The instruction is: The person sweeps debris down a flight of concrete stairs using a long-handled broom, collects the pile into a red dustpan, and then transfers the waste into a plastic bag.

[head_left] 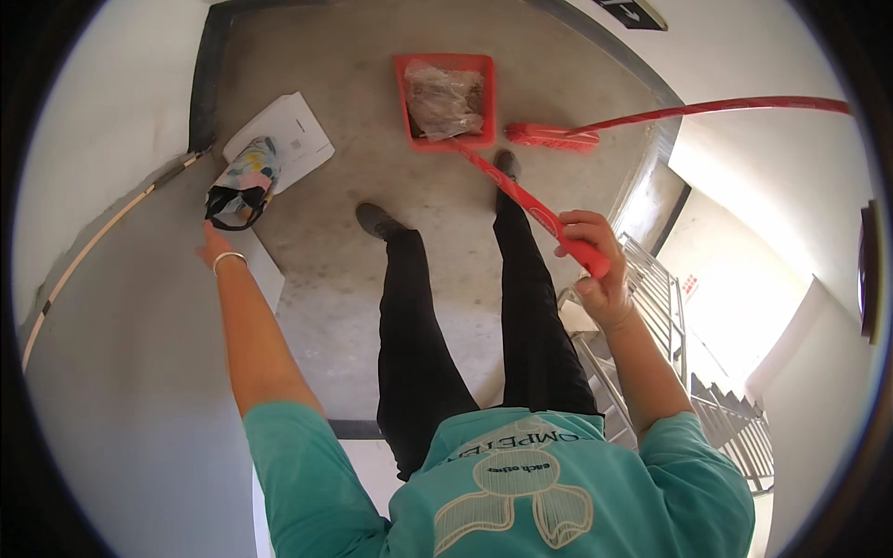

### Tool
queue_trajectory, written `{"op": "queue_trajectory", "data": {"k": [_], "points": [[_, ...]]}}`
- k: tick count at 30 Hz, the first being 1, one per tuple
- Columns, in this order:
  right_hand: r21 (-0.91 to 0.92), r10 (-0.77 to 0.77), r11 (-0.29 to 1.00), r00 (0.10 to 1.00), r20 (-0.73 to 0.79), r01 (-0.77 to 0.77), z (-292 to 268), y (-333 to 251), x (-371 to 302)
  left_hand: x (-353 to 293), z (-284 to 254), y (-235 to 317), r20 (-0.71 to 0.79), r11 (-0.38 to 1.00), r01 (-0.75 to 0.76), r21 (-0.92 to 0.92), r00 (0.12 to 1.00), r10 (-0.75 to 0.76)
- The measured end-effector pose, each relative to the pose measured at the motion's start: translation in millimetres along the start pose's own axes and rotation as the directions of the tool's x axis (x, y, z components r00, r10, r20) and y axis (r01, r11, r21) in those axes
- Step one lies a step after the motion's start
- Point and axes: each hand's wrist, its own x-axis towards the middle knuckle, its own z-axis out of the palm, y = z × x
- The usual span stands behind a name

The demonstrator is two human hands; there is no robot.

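Note:
My right hand (600, 260) grips the top end of a red handle, thumb on one side and fingers on the other. The handle runs down to a red long-handled dustpan (490, 102) on the floor beyond my feet. Crumpled clear plastic (437, 102) and some dark debris lie inside the pan. Off to the left, my left hand (214, 244) is closed at the black-trimmed opening of a colourful patterned bag (251, 172), its fingers partly hidden. The bag has a dark strap and appears above a flat white sheet or board (299, 139).
A red broom (553, 137) rests its head on the floor right of the dustpan, its long handle reaching the right wall. Metal stair railings (656, 288) stand at my right. A grey panel (149, 335) and thin pole (102, 232) are at the left wall.

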Motion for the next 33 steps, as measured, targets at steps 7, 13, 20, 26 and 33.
{"op": "queue_trajectory", "data": {"k": [7,13,20,26,33], "points": [[-0.129,0.304,0.945,0.953,0.015,-0.299,1,61,9,-110,104,-48,0.49,0.425,-0.863,-0.273,0.256,0.834],[0.114,0.349,0.931,0.937,0.001,-0.347,1,151,57,-205,301,-98,0.88,0.229,-0.914,-0.336,-0.219,0.422],[-0.05,0.466,0.884,0.885,0.009,-0.465,-25,272,45,-296,454,-133,0.991,-0.2,-0.971,0.129,0.119,0.061],[-0.131,0.567,0.819,0.822,0.038,-0.559,-55,306,52,-304,452,-120,0.993,-0.259,-0.96,-0.104,-0.116,0.035],[-0.109,0.502,0.856,0.863,-0.058,-0.505,-52,343,101,-306,424,-84,0.995,0.107,-0.991,-0.08,-0.073,0.063]]}}
